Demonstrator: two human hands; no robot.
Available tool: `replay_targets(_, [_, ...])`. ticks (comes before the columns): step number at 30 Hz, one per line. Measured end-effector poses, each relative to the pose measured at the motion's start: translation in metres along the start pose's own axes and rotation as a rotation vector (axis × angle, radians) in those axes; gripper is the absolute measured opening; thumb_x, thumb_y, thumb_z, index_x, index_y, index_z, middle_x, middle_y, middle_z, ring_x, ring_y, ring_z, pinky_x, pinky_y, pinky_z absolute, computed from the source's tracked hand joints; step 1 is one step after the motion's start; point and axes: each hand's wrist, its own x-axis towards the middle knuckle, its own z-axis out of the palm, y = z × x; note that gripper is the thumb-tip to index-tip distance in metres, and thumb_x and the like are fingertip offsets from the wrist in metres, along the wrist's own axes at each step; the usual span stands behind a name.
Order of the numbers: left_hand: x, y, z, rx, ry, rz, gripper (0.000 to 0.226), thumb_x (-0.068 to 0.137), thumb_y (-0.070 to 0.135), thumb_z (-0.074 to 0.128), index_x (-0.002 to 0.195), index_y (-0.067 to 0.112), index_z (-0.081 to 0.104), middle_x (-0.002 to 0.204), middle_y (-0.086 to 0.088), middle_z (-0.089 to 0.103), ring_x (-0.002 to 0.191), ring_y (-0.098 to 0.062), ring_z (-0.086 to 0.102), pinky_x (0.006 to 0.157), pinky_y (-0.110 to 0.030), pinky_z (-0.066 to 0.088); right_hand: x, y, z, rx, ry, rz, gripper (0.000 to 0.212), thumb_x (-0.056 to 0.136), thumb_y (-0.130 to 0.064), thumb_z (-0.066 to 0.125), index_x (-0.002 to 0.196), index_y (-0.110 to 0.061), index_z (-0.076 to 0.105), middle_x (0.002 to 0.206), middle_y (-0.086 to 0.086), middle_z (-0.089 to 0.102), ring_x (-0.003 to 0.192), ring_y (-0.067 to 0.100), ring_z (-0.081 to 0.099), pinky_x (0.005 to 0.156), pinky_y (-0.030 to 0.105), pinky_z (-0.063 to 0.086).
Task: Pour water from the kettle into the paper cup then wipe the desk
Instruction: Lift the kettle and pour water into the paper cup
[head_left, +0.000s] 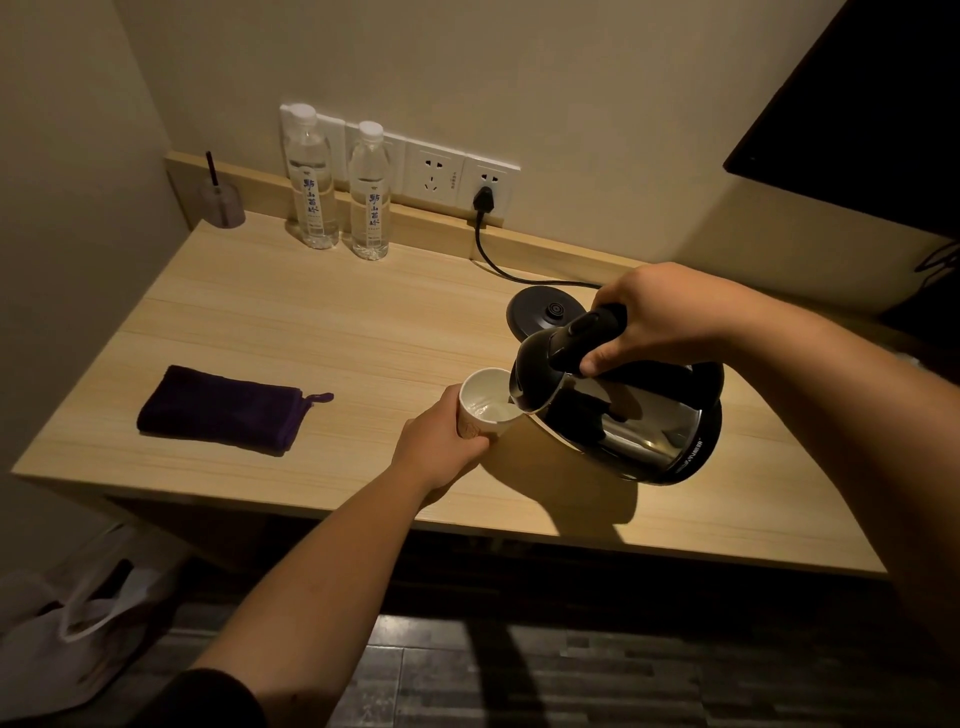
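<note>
Two hands: right hand (660, 317) grips tilted kettle (618, 410), spout over cup (485, 402) clasped by left hand (436, 447); cloth (221, 410) left of cup.

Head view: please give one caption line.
Right hand tilts steel kettle into white paper cup held by left hand.

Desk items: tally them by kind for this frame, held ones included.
Water bottles: 2
Kettle: 1
Kettle base: 1
Paper cup: 1
Purple cloth: 1
Clear holder with a dark stick: 1
Total: 7
</note>
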Motion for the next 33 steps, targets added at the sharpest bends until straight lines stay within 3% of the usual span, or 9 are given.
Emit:
replay_targets(24, [-0.001,0.003,-0.002,0.024,-0.007,0.009,0.072,0.077,0.042,0.068,0.139,0.033,0.032,0.120,0.006,0.060,0.105,-0.020,0.057,0.086,-0.039,0.051,0.004,-0.004,-0.001,-0.016,0.001,0.015,0.035,0.072,-0.045,0.077,0.095,-0.022,0.063,0.085,0.002,0.064,0.080,0.020,0.058,0.055,0.023,0.040])
replay_targets(29, [-0.002,0.004,-0.002,-0.001,-0.014,0.001,0.071,0.073,0.048,0.068,0.135,0.037,0.034,0.114,0.011,0.061,0.103,-0.017,0.057,0.085,-0.038,0.051,-0.011,0.020,0.008,0.154,0.024,0.067,0.033,0.071,-0.040,0.079,0.094,-0.022,0.064,0.086,0.000,0.064,0.079,0.011,0.057,0.062,0.026,0.044])
replay_targets(33, [-0.003,0.004,-0.002,-0.025,-0.010,-0.001,0.071,0.073,0.048,0.071,0.133,0.036,0.036,0.112,0.013,0.059,0.101,-0.014,0.055,0.081,-0.031,0.048,-0.032,0.048,0.037,0.442,0.096,0.158,0.031,0.069,-0.032,0.081,0.094,-0.023,0.065,0.089,0.002,0.066,0.085,0.018,0.060,0.074,0.034,0.049])
